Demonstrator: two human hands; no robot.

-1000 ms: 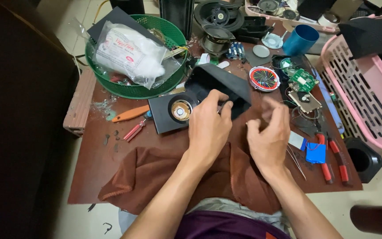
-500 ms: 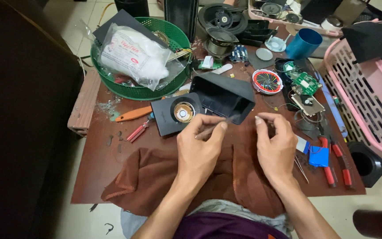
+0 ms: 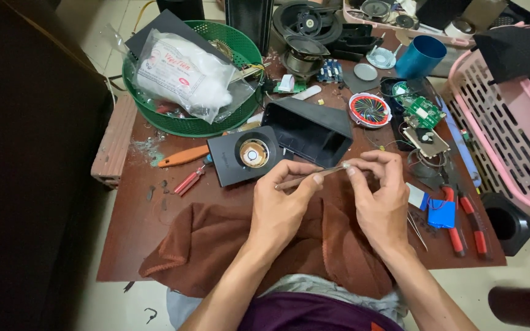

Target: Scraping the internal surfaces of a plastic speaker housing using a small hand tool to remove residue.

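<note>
**Thin strip pinched between both hands above the brown cloth**

The thin strip (image 3: 314, 176) runs nearly level across the view, its long axis left to right with the right end a little higher. The left hand (image 3: 280, 205) pinches its left part between thumb and forefinger, fingers closed on it; the right hand (image 3: 383, 196) grips the right end with its fingertips, closed on it as well. The strip thus spans the gap between the two hands, just above the brown cloth (image 3: 216, 245) that covers the near part of the table (image 3: 136, 208).

Just beyond the strip stands the black speaker box (image 3: 246, 156), with an open black housing (image 3: 314, 129) beside it. Room is tight on the right: a blue block (image 3: 441, 214) and red-handled tools (image 3: 464, 217) lie near the right hand, and circuit boards (image 3: 421, 119) lie farther back. To the left, an orange-handled tool (image 3: 184, 156) and a small red tool (image 3: 188, 181) lie well apart from the hands. A green basket (image 3: 228, 46) sits at the far left, a pink basket (image 3: 510, 129) at the right edge.
</note>
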